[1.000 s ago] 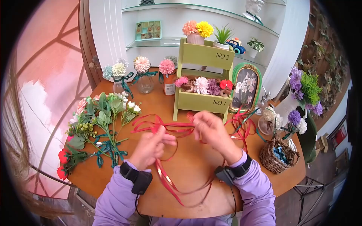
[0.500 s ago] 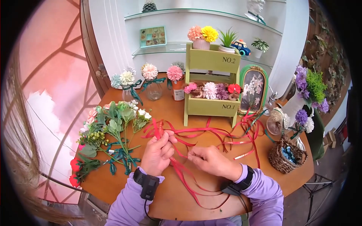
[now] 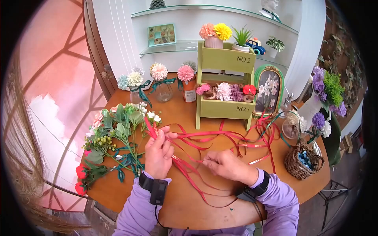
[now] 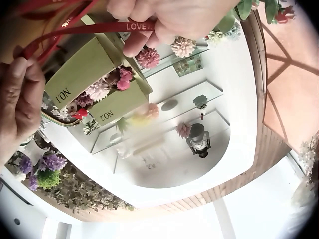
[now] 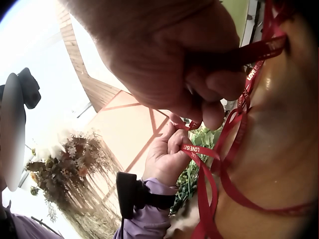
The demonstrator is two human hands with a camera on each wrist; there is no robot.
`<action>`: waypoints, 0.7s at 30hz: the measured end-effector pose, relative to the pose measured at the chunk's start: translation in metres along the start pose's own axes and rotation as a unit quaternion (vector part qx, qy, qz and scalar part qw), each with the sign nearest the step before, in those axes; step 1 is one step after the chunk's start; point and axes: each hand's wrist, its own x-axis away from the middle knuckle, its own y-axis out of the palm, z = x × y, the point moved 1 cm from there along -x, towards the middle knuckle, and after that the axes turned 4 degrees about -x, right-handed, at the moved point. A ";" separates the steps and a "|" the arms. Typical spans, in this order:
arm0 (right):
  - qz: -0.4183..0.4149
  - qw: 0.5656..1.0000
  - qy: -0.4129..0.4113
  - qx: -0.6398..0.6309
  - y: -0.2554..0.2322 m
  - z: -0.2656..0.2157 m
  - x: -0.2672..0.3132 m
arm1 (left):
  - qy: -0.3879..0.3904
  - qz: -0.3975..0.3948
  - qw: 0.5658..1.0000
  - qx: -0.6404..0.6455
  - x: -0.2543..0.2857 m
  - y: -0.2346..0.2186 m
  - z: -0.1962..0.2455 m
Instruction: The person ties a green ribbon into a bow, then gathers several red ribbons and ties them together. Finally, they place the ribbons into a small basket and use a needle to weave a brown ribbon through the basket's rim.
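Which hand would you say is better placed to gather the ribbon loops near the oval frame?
Probably the right hand: both hands hold red ribbon, but this one is nearer those loops, with the left hand farther away.

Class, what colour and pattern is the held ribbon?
Red ribbon with pale lettering, clearest in the right wrist view.

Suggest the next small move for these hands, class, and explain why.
Probably, the right hand should gently draw its red ribbon outward: it pinches a strand, the left hand grips more, and loose loops overlap across the table.
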 end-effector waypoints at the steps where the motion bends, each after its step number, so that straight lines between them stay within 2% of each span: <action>1: 0.007 1.000 -0.006 -0.005 0.000 0.000 0.000 | 0.007 0.006 1.000 0.006 -0.001 -0.003 0.000; 8: -0.041 0.998 0.035 -0.030 -0.018 -0.004 0.003 | 0.064 0.040 0.997 0.019 -0.009 -0.019 0.004; 11: -0.064 0.983 0.140 -0.100 -0.045 -0.010 0.019 | 0.065 0.052 0.996 0.015 -0.010 -0.023 0.003; 12: -0.065 0.983 0.143 -0.095 -0.053 -0.007 0.026 | 0.068 0.065 0.996 0.009 -0.011 -0.023 0.003; 14: -0.022 0.968 0.158 -0.194 -0.067 -0.001 0.042 | 0.067 0.071 0.995 0.015 -0.010 -0.023 0.003; 15: -0.010 0.968 0.146 -0.205 -0.072 0.001 0.050 | 0.066 0.072 0.995 0.006 -0.010 -0.023 0.003; 19: 0.014 0.965 0.174 -0.198 -0.089 0.008 0.073 | 0.071 0.072 0.995 -0.008 -0.011 -0.027 0.002; 21: 0.030 0.975 0.196 -0.104 -0.098 0.024 0.084 | 0.085 0.074 0.994 -0.010 -0.015 -0.034 0.001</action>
